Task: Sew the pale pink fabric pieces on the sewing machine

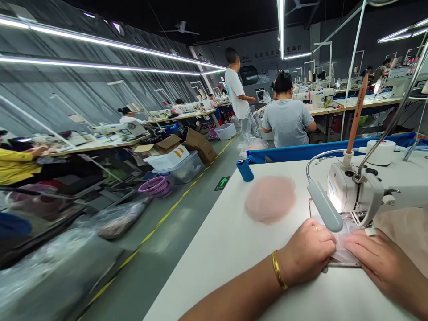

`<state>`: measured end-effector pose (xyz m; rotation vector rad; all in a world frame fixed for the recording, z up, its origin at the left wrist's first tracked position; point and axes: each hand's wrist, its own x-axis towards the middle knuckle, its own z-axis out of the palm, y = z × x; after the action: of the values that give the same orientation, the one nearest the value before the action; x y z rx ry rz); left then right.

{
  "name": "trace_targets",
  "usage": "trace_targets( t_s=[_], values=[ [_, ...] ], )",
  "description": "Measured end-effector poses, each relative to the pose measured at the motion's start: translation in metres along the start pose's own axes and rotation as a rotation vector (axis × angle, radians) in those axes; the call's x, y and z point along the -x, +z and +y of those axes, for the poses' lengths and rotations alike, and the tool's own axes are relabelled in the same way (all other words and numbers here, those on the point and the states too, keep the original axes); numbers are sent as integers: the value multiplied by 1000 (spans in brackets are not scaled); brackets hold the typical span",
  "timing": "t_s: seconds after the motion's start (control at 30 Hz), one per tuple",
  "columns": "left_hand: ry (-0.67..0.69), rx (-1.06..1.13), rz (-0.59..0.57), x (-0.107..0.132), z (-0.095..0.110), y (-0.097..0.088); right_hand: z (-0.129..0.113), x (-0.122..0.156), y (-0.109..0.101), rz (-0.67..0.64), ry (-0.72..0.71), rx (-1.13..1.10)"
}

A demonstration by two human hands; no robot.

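Observation:
A small piece of pale, sheer fabric [340, 246] lies under the needle area of a white sewing machine [341, 189]. My left hand [309, 252], with a gold bangle at its wrist, pinches the fabric's left side in curled fingers. From the right, my right hand [389, 261] grips the other side, its fingertips close together beside the presser foot. A white band circles one of its fingers. The machine's grey lamp arm [324, 207] partly covers the fabric. Left of the machine, a rounded pink fabric piece [270, 199] rests flat on the white tabletop [230, 263].
A blue thread spool [245, 170] stands near the table's left edge. Beige fabric [406, 229] lies right of the machine. A white thread cone [380, 152] is behind it. Beyond the table sits a person in grey [286, 120]. Boxes and a purple basket [155, 187] line the aisle.

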<state>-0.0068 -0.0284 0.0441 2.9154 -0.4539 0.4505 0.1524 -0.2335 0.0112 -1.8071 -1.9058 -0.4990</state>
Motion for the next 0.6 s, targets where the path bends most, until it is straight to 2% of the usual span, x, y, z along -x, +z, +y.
trace_targets(
  t_s=[0.1,0.3,0.6],
  values=[
    [10,17,1,-1,0,-1,1,-2,1,36,-25,-4],
    [42,0,-23,1,0,0,-2,-7,-5,-5,-114,15],
    [53,9,43,0,4,-1,-5,-14,-15,34,-122,24]
  ],
)
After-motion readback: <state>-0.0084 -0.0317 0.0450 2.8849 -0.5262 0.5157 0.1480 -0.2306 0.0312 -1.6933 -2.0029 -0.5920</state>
